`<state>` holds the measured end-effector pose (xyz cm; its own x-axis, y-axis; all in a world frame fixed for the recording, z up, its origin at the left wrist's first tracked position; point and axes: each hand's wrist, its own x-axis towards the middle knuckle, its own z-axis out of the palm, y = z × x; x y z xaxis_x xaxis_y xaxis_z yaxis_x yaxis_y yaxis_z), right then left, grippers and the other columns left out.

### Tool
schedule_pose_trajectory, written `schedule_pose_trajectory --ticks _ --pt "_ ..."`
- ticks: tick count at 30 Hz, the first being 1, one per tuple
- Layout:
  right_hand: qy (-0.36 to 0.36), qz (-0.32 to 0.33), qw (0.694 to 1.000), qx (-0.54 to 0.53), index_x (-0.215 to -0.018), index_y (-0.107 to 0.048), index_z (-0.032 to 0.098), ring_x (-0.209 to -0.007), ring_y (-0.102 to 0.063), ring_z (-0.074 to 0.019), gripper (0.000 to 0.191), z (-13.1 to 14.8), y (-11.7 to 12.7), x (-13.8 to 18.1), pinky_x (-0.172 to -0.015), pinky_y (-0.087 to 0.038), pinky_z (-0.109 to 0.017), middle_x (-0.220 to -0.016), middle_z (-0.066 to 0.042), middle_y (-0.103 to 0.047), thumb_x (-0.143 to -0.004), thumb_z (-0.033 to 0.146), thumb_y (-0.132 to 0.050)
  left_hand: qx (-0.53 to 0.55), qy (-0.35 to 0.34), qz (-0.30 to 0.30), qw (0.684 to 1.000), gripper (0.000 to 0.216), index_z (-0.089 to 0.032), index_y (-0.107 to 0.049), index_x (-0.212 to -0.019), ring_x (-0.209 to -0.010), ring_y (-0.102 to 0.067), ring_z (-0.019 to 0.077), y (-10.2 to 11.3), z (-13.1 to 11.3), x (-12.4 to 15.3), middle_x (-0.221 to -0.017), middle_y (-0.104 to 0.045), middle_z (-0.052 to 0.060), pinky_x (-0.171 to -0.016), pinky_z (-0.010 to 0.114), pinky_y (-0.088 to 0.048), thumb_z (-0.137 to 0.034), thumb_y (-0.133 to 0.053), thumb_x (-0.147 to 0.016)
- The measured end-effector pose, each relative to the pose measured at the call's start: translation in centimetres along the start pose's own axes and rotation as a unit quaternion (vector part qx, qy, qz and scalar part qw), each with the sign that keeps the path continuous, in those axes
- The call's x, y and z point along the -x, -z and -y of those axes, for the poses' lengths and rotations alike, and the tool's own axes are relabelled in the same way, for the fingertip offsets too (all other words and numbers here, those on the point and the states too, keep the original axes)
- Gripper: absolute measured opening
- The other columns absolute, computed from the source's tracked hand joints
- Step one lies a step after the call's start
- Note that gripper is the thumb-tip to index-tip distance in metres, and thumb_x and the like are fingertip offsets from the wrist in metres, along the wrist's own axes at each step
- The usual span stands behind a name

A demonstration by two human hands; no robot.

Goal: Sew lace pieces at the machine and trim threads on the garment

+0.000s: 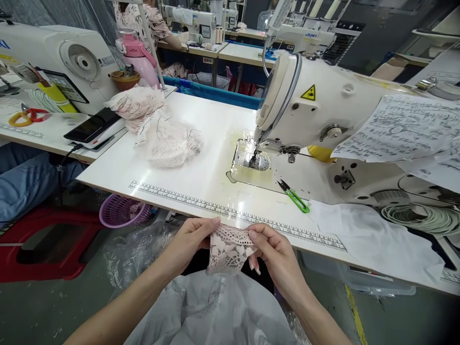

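The lace piece (228, 249) is a small strip of pale pinkish-beige openwork fabric at the lower centre of the frame, just below the near edge of the bench (215, 143) and off its surface. It shows a floral pattern of rounded petals and leaves, with a narrow band of small square eyelets running along its upper edge. That upper edge is pulled roughly level between the left grip (190, 237), which pinches its left end, and the right grip (276, 256), which pinches its right end. The rest hangs down loosely from there, slightly gathered and folded, its lower edge uneven and scalloped.
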<state>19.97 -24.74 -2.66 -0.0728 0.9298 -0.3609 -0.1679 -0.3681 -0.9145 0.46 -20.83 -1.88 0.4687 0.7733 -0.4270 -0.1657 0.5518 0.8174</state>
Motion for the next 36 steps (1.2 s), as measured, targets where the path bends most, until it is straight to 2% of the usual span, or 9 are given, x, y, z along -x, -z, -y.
schedule_pose_trajectory --ticks 8,16,20,24,27,29,31,34,36 --pt "-0.004 0.011 1.0 0.015 -0.088 -0.063 0.019 -0.039 -0.052 -0.0097 0.032 0.0 0.0 -0.1 -0.043 -0.042 -0.02 -0.047 0.004 -0.056 -0.085 0.05 -0.067 -0.005 -0.005 0.01 1.0 0.04 -0.013 -0.076 -0.082 -0.067 -0.061 0.0147 0.2 0.0 0.2 -0.078 -0.073 0.009 -0.067 0.025 -0.052 -0.049 -0.061 -0.09" --pt "-0.004 0.012 1.0 0.017 -0.089 -0.065 0.018 -0.039 -0.052 -0.0116 0.036 -0.4 0.0 -0.4 -0.04 -0.043 -0.022 -0.047 0.003 -0.056 -0.082 0.053 -0.069 -0.002 -0.023 0.016 1.0 0.045 -0.013 -0.075 -0.074 -0.062 -0.058 0.0141 0.4 0.1 0.2 -0.07 -0.069 0.008 -0.064 0.024 -0.049 -0.05 -0.058 -0.091" --pt "-0.005 0.025 0.999 0.036 -0.097 -0.067 0.017 -0.04 -0.053 -0.0122 0.038 -0.5 0.1 -0.4 -0.041 -0.043 -0.023 -0.048 0.003 -0.056 -0.084 0.053 -0.066 0.005 -0.026 0.012 1.0 0.045 -0.013 -0.073 -0.071 -0.062 -0.057 0.0144 0.3 0.1 0.2 -0.067 -0.068 0.007 -0.065 0.025 -0.049 -0.051 -0.059 -0.09" --pt "0.033 0.058 0.992 0.106 -0.115 -0.066 0.021 -0.052 -0.058 -0.0142 0.041 1.1 1.0 -0.3 -0.046 -0.048 -0.025 -0.066 -0.003 -0.065 -0.086 0.05 -0.064 -0.01 -0.029 0.004 1.0 0.044 -0.014 -0.07 -0.07 -0.066 -0.057 0.0156 0.6 -0.2 0.3 -0.068 -0.065 0.005 -0.068 0.026 -0.049 -0.054 -0.061 -0.087" --pt "0.08 0.012 0.99 0.114 -0.114 -0.068 0.022 -0.058 -0.057 -0.013 0.039 3.4 2.4 -1.5 -0.045 -0.045 -0.024 -0.081 -0.005 -0.066 -0.087 0.05 -0.063 -0.088 -0.074 -0.036 0.993 0.046 -0.015 -0.064 -0.069 -0.068 -0.055 0.0156 1.5 -1.4 -0.6 -0.068 -0.061 0.003 -0.068 0.024 -0.045 -0.057 -0.059 -0.087" --pt "0.101 -0.044 0.992 0.062 -0.106 -0.07 0.02 -0.057 -0.052 -0.0102 0.037 4.9 3.6 -3.1 -0.044 -0.041 -0.022 -0.088 -0.006 -0.067 -0.087 0.051 -0.062 -0.181 -0.135 -0.078 0.971 0.048 -0.016 -0.055 -0.064 -0.063 -0.048 0.0138 2.2 -2.7 -2.0 -0.063 -0.053 0.0 -0.062 0.024 -0.039 -0.058 -0.056 -0.088" --pt "0.114 -0.078 0.99 -0.001 -0.1 -0.07 0.02 -0.058 -0.051 -0.009 0.038 6.3 4.6 -5.1 -0.043 -0.037 -0.021 -0.097 -0.007 -0.068 -0.083 0.053 -0.065 -0.292 -0.2 -0.127 0.927 0.051 -0.018 -0.043 -0.059 -0.055 -0.038 0.0123 2.9 -4.0 -4.0 -0.057 -0.04 -0.002 -0.055 0.025 -0.029 -0.058 -0.051 -0.091" --pt "0.109 -0.07 0.989 -0.078 -0.096 -0.071 0.02 -0.057 -0.05 -0.0081 0.04 7.9 5.6 -7.6 -0.04 -0.033 -0.02 -0.096 -0.004 -0.067 -0.078 0.056 -0.068 -0.434 -0.254 -0.169 0.848 0.051 -0.019 -0.03 -0.057 -0.049 -0.029 0.0125 3.7 -5.3 -7.0 -0.051 -0.029 -0.003 -0.053 0.028 -0.022 -0.053 -0.043 -0.094" --pt "0.104 -0.05 0.986 -0.118 -0.093 -0.071 0.019 -0.055 -0.046 -0.0077 0.037 8.6 5.8 -8.5 -0.037 -0.03 -0.018 -0.088 -0.003 -0.066 -0.078 0.053 -0.069 -0.474 -0.26 -0.178 0.822 0.05 -0.02 -0.029 -0.057 -0.048 -0.03 0.0132 4.2 -5.5 -8.3 -0.049 -0.029 -0.003 -0.053 0.028 -0.02 -0.051 -0.041 -0.094"
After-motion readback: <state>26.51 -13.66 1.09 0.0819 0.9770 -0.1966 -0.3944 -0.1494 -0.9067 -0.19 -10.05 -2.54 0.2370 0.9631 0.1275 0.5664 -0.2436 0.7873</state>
